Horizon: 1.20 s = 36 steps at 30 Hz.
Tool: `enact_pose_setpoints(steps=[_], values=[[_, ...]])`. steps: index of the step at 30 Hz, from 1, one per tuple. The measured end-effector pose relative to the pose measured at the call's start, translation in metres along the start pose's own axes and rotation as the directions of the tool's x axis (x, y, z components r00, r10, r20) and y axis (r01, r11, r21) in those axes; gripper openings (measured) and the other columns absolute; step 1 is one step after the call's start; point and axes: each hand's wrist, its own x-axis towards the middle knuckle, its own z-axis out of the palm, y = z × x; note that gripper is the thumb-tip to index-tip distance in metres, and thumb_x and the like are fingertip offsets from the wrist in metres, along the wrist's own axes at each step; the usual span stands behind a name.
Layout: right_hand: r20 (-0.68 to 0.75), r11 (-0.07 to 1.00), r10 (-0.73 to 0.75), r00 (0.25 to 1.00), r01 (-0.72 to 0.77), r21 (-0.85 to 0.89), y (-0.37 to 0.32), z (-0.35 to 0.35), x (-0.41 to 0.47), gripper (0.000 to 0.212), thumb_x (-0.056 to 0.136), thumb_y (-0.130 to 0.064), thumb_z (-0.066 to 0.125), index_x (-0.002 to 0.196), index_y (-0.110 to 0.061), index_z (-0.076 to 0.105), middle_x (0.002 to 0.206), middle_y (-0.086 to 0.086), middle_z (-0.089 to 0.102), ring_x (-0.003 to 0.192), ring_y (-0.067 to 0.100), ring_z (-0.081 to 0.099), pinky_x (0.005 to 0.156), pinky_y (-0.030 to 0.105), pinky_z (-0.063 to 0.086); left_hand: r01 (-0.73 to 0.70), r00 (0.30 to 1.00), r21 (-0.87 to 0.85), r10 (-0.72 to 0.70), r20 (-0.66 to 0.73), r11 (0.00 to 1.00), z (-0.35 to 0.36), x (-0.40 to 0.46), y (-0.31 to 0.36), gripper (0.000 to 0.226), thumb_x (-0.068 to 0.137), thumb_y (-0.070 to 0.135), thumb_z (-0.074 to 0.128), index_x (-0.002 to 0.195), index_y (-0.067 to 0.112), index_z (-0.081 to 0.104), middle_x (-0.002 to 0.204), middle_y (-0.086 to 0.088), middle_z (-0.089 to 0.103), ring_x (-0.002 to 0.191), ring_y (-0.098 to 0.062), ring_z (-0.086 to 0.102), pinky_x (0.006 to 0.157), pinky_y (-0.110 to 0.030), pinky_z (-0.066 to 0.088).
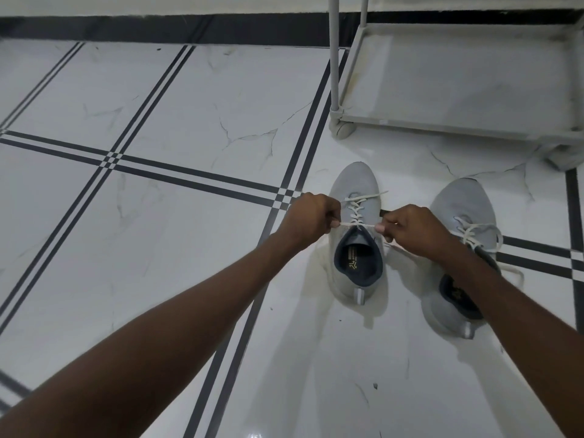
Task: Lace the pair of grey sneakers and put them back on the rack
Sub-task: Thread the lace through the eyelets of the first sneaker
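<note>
Two grey sneakers stand on the white tiled floor, toes pointing away from me. The left sneaker has a white lace crossed through its eyelets. My left hand pinches one end of that lace at the shoe's left side. My right hand pinches the other end at its right side, so the lace runs taut across the tongue. The right sneaker sits beside it, laced, with loose lace ends trailing to its right. My right forearm hides part of its opening.
A grey shoe rack stands on the floor at the upper right, its bottom shelf bare, one upright post at its left corner. A dark skirting band runs along the wall behind. Black lines cross the floor tiles.
</note>
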Motion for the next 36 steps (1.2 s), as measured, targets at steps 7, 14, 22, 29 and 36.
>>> enact_pose_setpoints(steps=[7, 14, 22, 29, 36], values=[[0.019, 0.99, -0.019, 1.0, 0.022, -0.143, 0.024, 0.002, 0.001, 0.042, 0.09, -0.028, 0.063, 0.051, -0.014, 0.057, 0.052, 0.002, 0.057, 0.051, 0.016, 0.051, 0.056, 0.029, 0.038, 0.122, 0.99, 0.004, -0.122, 0.069, 0.993, 0.014, -0.015, -0.019, 0.018, 0.082, 0.003, 0.066, 0.07, 0.018, 0.068, 0.058, 0.012, 0.062, 0.06, -0.016, 0.065, 0.062, -0.036, 0.059], [0.1, 0.979, 0.027, 0.995, -0.006, -0.204, 0.015, -0.014, -0.004, 0.04, 0.093, -0.023, 0.054, 0.054, -0.021, 0.054, 0.057, -0.006, 0.056, 0.059, 0.018, 0.052, 0.056, 0.026, 0.036, 0.313, 0.895, -0.194, -0.22, 0.389, 0.93, -0.017, -0.009, -0.017, 0.011, 0.09, 0.0, 0.06, 0.088, 0.0, 0.071, 0.064, -0.001, 0.071, 0.053, -0.017, 0.065, 0.047, -0.021, 0.049], [0.363, 0.907, -0.008, 0.932, -0.146, 0.395, 0.002, -0.056, -0.008, 0.023, 0.098, -0.013, 0.053, 0.091, 0.004, 0.067, 0.079, 0.019, 0.068, 0.055, 0.012, 0.058, 0.056, 0.025, 0.048, 0.414, 0.871, -0.614, -0.096, 0.482, 0.672, -0.064, -0.013, -0.029, 0.023, 0.097, 0.026, 0.057, 0.095, 0.006, 0.07, 0.089, -0.007, 0.069, 0.081, -0.015, 0.065, 0.074, -0.023, 0.053], [0.252, 0.59, 0.002, 0.968, -0.204, 0.781, -0.002, -0.03, -0.005, 0.018, 0.094, -0.01, 0.057, 0.085, -0.009, 0.073, 0.12, 0.01, 0.07, 0.087, 0.019, 0.064, 0.092, 0.038, 0.051, 0.399, 0.909, -0.866, -0.01, 0.416, 0.301, -0.036, 0.007, 0.0, 0.014, 0.099, 0.015, 0.053, 0.091, 0.015, 0.065, 0.115, -0.007, 0.071, 0.118, -0.025, 0.063, 0.104, -0.04, 0.045], [0.085, 0.44, 0.16, 0.983, -0.148, 0.886, -0.02, -0.005, -0.007, 0.012, 0.091, -0.012, 0.063, 0.091, -0.005, 0.072, 0.082, 0.01, 0.068, 0.054, 0.011, 0.058, 0.06, 0.02, 0.056, 0.397, 0.904, -0.868, -0.289, 0.314, 0.298, -0.008, 0.021, 0.017, 0.035, 0.088, 0.032, 0.07, 0.109, 0.004, 0.069, 0.07, 0.002, 0.059, 0.065, -0.009, 0.058, 0.067, -0.025, 0.049]])
